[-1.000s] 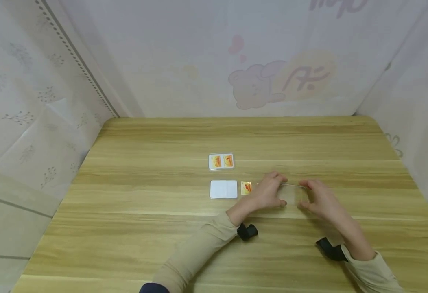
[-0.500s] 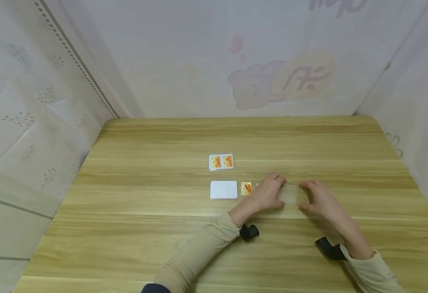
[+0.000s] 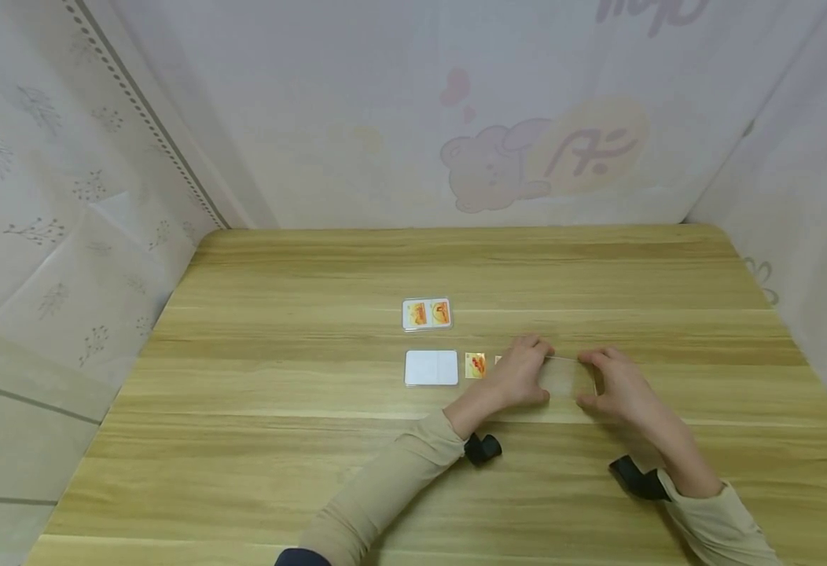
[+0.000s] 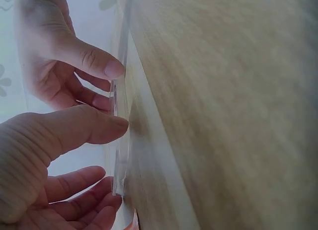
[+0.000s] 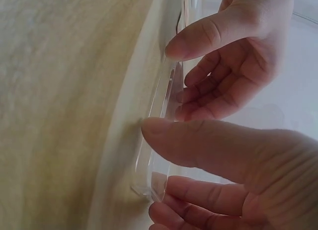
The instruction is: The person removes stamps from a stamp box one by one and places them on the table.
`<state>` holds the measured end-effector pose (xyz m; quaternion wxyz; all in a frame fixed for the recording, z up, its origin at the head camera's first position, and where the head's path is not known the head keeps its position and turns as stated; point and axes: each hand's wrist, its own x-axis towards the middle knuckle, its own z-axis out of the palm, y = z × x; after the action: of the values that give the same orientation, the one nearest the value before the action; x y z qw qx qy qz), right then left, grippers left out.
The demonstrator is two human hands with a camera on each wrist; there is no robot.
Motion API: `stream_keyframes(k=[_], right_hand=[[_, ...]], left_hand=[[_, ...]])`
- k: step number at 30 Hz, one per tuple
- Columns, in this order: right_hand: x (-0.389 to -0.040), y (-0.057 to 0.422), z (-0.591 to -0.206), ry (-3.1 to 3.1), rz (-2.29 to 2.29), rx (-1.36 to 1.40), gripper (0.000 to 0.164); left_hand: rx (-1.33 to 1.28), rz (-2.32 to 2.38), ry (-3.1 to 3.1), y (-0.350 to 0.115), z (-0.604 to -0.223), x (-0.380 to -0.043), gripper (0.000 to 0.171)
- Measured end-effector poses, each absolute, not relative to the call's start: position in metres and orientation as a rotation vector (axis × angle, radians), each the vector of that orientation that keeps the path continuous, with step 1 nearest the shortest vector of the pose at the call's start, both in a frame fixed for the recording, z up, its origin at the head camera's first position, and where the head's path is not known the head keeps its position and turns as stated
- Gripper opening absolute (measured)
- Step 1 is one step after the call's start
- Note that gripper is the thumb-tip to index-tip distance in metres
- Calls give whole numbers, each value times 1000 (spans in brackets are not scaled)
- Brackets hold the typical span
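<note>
- The left hand [image 3: 520, 373] pinches the left end of a clear case [image 3: 565, 377], thumb at the near edge and fingers at the far edge.
- The right hand [image 3: 615, 383] pinches the right end the same way, facing the left hand.
- The case lies level between the two hands, right of the table's middle; whether it touches the wood cannot be told.
- Just left of the left hand, a small yellow and red card [image 3: 475, 365] lies flat; the edge of another shows beside that hand, mostly hidden.
- Left of the card is a white holder [image 3: 431, 368], lying flat.
- Beyond the white holder, farther from the person, a picture holder [image 3: 427, 314] shows two orange and yellow pictures side by side.
- Beige sleeves [image 3: 392, 479] cover the forearms, and a black device [image 3: 483, 450] sits at each wrist.
- Under everything is a wood-grain table [image 3: 279, 314].
- Behind it hangs a pale backdrop [image 3: 314, 118] with a faint bear [image 3: 484, 169].
</note>
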<state>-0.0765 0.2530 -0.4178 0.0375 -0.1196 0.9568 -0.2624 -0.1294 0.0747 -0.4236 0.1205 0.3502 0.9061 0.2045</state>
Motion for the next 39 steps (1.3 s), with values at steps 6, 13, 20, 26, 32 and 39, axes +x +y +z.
stream_keyframes(k=[6, 13, 20, 26, 32, 39], right_hand=[[-77, 253, -413, 2948, -793, -400, 56], [-78, 250, -407, 2951, -793, -423, 61], [-80, 249, -404, 2965, -830, -476, 59], [-83, 246, -401, 2989, -855, -523, 61], [-85, 243, -399, 3007, -890, -565, 59], [-84, 236, -394, 2976, -921, -584, 59]], left_hand=[[1027, 622, 2649, 72, -422, -130, 59], [1050, 663, 2638, 65, -416, -132, 61], [1046, 738, 2608, 57, -412, -135, 63], [1079, 810, 2605, 49, -411, -138, 63], [1079, 876, 2593, 40, -409, -140, 64], [1068, 950, 2555, 29, -406, -140, 62]])
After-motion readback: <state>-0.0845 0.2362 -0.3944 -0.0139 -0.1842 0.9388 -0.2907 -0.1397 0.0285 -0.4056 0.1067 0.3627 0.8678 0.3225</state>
